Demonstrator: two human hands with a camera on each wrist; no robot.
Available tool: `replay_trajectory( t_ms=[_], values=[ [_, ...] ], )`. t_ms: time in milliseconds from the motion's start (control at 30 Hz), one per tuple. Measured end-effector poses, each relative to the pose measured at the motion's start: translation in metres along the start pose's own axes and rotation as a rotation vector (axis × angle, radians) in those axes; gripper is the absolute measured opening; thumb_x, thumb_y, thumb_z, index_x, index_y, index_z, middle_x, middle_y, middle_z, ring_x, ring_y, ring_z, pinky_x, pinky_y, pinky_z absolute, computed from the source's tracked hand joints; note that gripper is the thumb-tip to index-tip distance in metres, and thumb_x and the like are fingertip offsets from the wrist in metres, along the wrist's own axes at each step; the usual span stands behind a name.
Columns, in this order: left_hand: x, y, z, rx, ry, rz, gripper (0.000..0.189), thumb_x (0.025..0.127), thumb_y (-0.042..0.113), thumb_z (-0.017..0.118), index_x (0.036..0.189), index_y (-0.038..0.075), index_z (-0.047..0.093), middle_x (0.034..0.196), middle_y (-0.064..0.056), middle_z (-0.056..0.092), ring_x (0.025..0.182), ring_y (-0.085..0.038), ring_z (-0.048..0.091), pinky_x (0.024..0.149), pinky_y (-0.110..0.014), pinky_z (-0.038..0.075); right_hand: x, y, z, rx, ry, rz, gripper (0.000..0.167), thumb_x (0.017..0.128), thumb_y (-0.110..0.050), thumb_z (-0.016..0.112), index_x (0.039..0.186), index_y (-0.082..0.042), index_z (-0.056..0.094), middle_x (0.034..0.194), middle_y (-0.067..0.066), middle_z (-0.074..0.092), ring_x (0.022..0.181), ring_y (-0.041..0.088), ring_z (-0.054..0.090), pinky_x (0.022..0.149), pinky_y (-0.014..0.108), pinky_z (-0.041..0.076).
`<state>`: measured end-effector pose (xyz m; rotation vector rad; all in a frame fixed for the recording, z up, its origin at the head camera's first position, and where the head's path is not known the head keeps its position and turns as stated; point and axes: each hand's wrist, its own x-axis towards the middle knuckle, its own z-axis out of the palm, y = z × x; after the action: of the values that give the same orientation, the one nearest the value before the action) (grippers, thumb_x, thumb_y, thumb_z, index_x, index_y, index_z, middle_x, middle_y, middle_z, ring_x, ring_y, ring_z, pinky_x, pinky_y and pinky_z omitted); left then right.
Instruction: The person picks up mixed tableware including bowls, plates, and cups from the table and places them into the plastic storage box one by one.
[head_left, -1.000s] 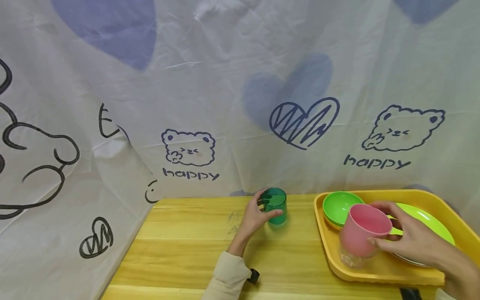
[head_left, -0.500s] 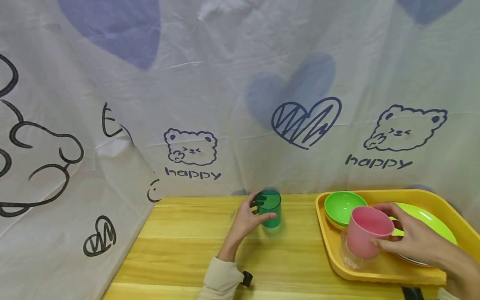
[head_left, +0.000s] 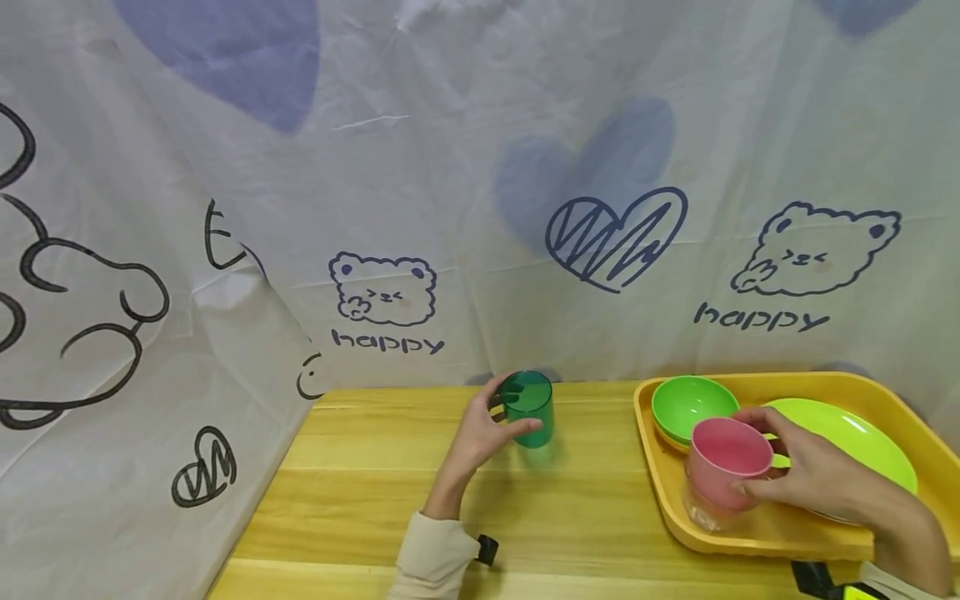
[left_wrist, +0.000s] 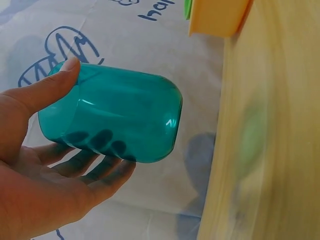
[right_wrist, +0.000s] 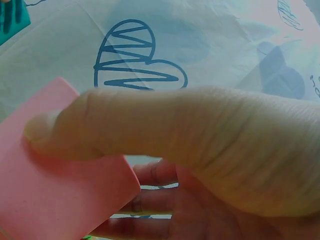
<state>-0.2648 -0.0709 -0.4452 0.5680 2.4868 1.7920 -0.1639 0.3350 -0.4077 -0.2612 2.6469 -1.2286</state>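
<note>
My left hand grips a see-through teal cup, thumb on the near side and fingers behind it. In the left wrist view the base of the teal cup stands apart from the tabletop. On the right, my right hand holds a pink cup between thumb and fingers, over the left part of a yellow tray. A clear cup shows below the pink one, which overlaps it. The right wrist view has the thumb pressed on the side of the pink cup.
In the tray, a green bowl sits on a yellow one at the back left. A yellow-green plate lies at the right. The wooden table meets a printed cloth along its back edge.
My left hand has moved left with the teal cup. The pink cup has shifted slightly left in the last half second, still above the clear cup.
</note>
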Motion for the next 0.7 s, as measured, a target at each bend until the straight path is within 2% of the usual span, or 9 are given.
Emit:
replay_trajectory(
  t_ms=[300,500,700],
  values=[
    [-0.005,0.007,-0.016,-0.019,0.007,-0.006,0.077,0.084,0.016,0.086,0.151,0.009,0.048,0.141,-0.017,0.055,0.131,-0.036,0.052,0.110,-0.051,0.046,0.002,0.004,0.000,-0.044,0.016,-0.002,0.092,0.081,-0.030,0.088,0.145,0.008,0.033,0.134,0.023,0.053,0.118,0.038,0.054,0.084,0.034,0.061],
    [-0.010,0.010,-0.026,-0.051,0.018,-0.004,0.076,0.084,0.012,0.086,0.150,0.010,0.048,0.140,-0.016,0.057,0.131,-0.035,0.053,0.111,-0.053,0.045,0.001,0.002,0.001,-0.063,0.030,0.017,0.099,0.086,-0.037,0.083,0.153,0.006,0.024,0.141,0.029,0.048,0.123,0.047,0.051,0.091,0.051,0.059],
    [-0.012,0.014,-0.031,-0.038,0.015,-0.001,0.074,0.084,0.012,0.086,0.149,0.010,0.050,0.138,-0.015,0.059,0.130,-0.034,0.054,0.111,-0.054,0.045,0.003,-0.005,0.005,-0.063,0.112,-0.009,0.098,0.088,-0.038,0.080,0.157,0.002,0.022,0.143,0.031,0.047,0.127,0.053,0.047,0.094,0.062,0.054]
  ],
)
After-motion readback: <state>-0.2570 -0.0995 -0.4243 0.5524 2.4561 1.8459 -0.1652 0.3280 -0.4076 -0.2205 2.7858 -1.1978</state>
